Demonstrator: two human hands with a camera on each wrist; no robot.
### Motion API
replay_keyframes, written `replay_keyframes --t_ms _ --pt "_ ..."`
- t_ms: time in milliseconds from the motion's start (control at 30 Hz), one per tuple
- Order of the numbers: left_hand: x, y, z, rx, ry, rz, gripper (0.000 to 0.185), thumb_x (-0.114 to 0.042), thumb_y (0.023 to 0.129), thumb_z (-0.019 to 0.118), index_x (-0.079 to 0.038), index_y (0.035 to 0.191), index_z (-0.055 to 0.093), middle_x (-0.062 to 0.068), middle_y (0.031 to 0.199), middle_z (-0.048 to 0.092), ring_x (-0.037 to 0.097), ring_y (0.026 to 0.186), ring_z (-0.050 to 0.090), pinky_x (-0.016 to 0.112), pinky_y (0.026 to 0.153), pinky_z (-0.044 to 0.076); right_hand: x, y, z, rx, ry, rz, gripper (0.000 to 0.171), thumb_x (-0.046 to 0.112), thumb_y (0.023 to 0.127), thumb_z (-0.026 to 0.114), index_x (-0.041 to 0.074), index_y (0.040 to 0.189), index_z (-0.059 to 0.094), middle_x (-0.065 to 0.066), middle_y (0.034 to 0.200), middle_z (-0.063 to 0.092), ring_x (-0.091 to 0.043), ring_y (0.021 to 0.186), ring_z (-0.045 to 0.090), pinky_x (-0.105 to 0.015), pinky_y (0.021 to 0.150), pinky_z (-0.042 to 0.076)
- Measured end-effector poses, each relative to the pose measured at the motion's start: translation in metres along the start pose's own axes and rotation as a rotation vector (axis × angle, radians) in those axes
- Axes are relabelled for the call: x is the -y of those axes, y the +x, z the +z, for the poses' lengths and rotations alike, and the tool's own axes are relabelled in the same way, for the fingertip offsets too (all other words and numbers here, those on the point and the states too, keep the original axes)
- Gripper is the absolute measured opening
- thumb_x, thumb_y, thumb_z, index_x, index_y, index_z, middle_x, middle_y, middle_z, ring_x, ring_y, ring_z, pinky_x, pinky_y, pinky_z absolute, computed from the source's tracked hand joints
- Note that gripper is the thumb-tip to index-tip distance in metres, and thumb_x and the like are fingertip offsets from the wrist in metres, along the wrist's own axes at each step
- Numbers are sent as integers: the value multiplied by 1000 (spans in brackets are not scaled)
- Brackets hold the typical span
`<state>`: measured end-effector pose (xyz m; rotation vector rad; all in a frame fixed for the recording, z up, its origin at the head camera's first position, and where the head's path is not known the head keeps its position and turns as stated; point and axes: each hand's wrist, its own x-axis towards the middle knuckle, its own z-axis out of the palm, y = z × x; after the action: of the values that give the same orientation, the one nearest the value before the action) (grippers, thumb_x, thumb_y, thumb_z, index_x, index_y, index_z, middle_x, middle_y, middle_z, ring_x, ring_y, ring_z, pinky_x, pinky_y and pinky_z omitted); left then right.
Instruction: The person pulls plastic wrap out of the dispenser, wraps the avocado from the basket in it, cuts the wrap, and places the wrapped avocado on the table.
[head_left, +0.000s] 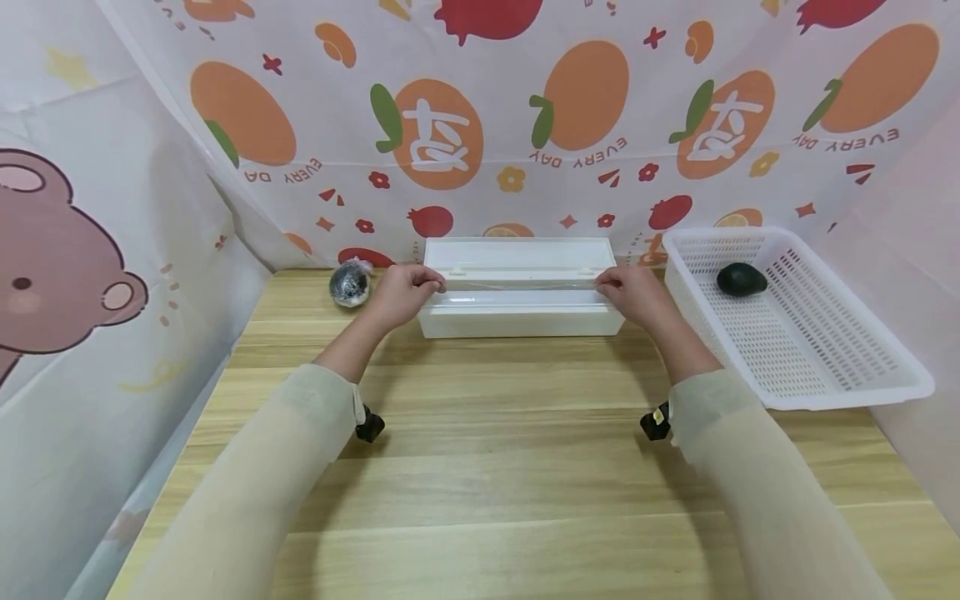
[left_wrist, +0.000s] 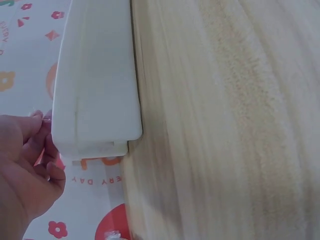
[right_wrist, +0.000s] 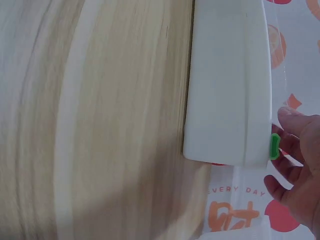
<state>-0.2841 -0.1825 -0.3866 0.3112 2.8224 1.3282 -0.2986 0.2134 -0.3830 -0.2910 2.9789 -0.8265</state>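
— What sits closest to the viewer?

— Two forearms in pale beige sleeves, reaching forward over a light wooden table [head_left: 510, 467] with long straight grain. Each wrist carries a small black device.

— And the hands?

— Both are at a long white plastic cling-film dispenser box [head_left: 521, 287], which lies crosswise near the table's far edge with its lid raised. The left hand [head_left: 401, 292] is at the box's left end, the right hand [head_left: 630, 292] at its right end, so the box lies between them. Both have curled fingers that appear to pinch a clear film edge [head_left: 517, 285] stretched across the opening; the wrist views show the fingers beside the box ends, but the grip itself is not plain.

— Anything else?

— A small green tab [right_wrist: 274, 146] shows on the right end of the box. A round dark object wrapped in shiny film [head_left: 349, 283] rests just left of the left hand. To the right stands a white perforated plastic basket [head_left: 825, 367] holding a dark avocado [head_left: 741, 279]. Fruit-print cloth [head_left: 525, 125] hangs behind.
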Motion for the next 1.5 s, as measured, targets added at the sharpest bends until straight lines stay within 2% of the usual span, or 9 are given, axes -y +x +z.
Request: replay_keyframes --t_ms 167,333,533,833,1033,1267,1333,1500 --pt "1 0 1 -35 -47 -12 19 -13 100 55 -10 106 72 7 105 72 20 98 63 33 79 51 0 -3 0 -12 68 34 24 20 97 64 14 118 70 -11 119 65 -28 100 55 -45 94 51" --pt "1 0 2 -70 -94 -27 19 -15 99 55 -9 105 72 9 103 72 20 98 62 34 81 50 -2 -1 -2 -5 85 -30 22 15 95 65 8 116 71 -14 111 68 -28 97 58 -44 90 52" --pt "1 -1 1 -90 -135 -55 19 -18 99 57 -9 106 72 8 104 72 19 99 62 34 85 51 -6 1 -5 6 76 -75 21 13 95 65 5 113 73 -17 114 69 -29 103 61 -46 92 52" --pt "3 0 3 -97 -138 -33 17 -16 100 58 -9 107 72 9 104 73 17 101 64 31 84 52 -8 -2 -4 -37 152 10 22 24 99 60 11 114 71 -11 115 67 -26 98 56 -41 86 50" --pt "3 -1 4 -96 -145 -61 18 -17 100 58 -11 110 72 8 106 74 17 103 63 32 86 52 -13 -2 1 -74 234 30 22 26 99 60 13 114 71 -8 111 68 -24 93 55 -35 81 49" --pt "0 -1 6 -144 -88 -51 21 -17 97 64 -8 113 72 10 106 73 19 95 63 29 80 53 -11 -2 -1 -99 253 49 30 26 98 62 13 124 69 -9 118 69 -23 101 62 -39 90 53" --pt "-2 -1 5 -159 -76 -42 23 -17 96 65 -7 116 72 11 107 73 19 96 64 29 80 53 -10 -2 -3 -102 247 49 29 27 98 62 13 122 70 -9 119 68 -23 100 61 -39 89 53" --pt "-3 -2 2 -156 -94 -37 25 -22 97 64 -8 114 73 10 110 73 19 100 64 32 84 54 -10 -2 -5 -117 265 38 26 30 99 60 11 112 71 -9 111 67 -23 94 54 -33 79 48"
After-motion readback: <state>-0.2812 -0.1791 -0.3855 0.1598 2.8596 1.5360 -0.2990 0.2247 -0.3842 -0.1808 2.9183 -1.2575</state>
